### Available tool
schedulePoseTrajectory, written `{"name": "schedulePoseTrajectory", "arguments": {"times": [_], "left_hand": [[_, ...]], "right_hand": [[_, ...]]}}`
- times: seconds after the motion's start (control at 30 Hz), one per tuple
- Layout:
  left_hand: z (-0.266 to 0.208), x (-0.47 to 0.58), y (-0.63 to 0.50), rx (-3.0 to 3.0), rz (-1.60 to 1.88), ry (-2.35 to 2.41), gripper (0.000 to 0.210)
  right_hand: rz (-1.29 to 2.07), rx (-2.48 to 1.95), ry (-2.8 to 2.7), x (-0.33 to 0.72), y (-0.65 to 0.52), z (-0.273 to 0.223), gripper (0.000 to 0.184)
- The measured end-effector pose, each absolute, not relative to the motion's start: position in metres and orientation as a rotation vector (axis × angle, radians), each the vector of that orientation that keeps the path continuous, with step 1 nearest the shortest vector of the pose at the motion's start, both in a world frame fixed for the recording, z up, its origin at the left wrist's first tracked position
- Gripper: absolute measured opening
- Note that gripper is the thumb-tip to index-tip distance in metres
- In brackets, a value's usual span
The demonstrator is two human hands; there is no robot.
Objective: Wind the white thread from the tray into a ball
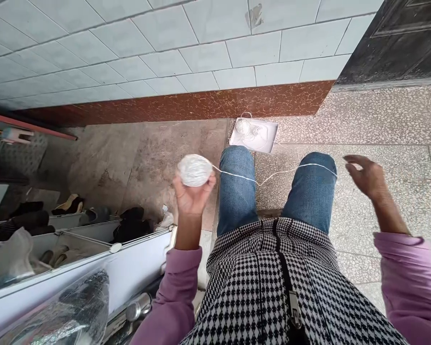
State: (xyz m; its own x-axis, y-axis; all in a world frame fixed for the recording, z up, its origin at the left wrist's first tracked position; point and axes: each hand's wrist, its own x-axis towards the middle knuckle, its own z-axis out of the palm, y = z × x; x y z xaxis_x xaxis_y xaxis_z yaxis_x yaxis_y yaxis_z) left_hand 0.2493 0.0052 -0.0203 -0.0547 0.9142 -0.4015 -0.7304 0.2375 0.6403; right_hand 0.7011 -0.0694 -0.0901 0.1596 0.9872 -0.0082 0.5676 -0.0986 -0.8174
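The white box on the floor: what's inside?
Inside the white box lie two tangles of white string, one bigger. They cover part of the bottom, so what's underneath can't be seen.

**What slips from sight**

From here, the white ball (195, 170) blurs — the left hand (192, 195) masks its underside. I lose the fine thread (311, 165) past the right knee (316, 189); the view clips the dark door (409, 40).

Matt, fibrous ball of yarn (195, 170)
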Motion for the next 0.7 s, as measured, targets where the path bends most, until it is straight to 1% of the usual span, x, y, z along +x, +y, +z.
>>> {"name": "schedulePoseTrajectory", "arguments": {"times": [0.07, 0.13, 0.23, 0.33, 0.4, 0.53, 0.7], "left_hand": [[-0.02, 0.272, -0.007, 0.297, 1.272, 0.901, 0.069], [-0.017, 0.29, -0.017, 0.317, 1.2, 0.899, 0.075], [-0.009, 0.307, -0.028, 0.336, 1.104, 0.884, 0.08], [-0.001, 0.312, -0.033, 0.385, 1.054, 0.883, 0.079], [0.003, 0.311, -0.034, 0.4, 1.06, 0.89, 0.079], [0.002, 0.307, -0.033, 0.325, 1.075, 0.888, 0.079], [-0.007, 0.311, -0.029, 0.287, 1.095, 0.884, 0.068]], "right_hand": [[0.789, -1.694, -1.393, 0.669, -0.06, -0.086, 0.045], [0.913, -1.52, -1.407, 0.619, -0.051, -0.073, 0.049], [1.051, -1.194, -1.461, 0.54, -0.042, -0.048, 0.048], [1.177, -1.012, -1.474, 0.496, -0.041, -0.033, 0.043], [1.23, -1.004, -1.459, 0.491, -0.047, -0.034, 0.041], [1.131, -1.174, -1.406, 0.512, -0.064, -0.047, 0.047], [1.153, -1.239, -1.397, 0.53, -0.086, -0.053, 0.049]]}}
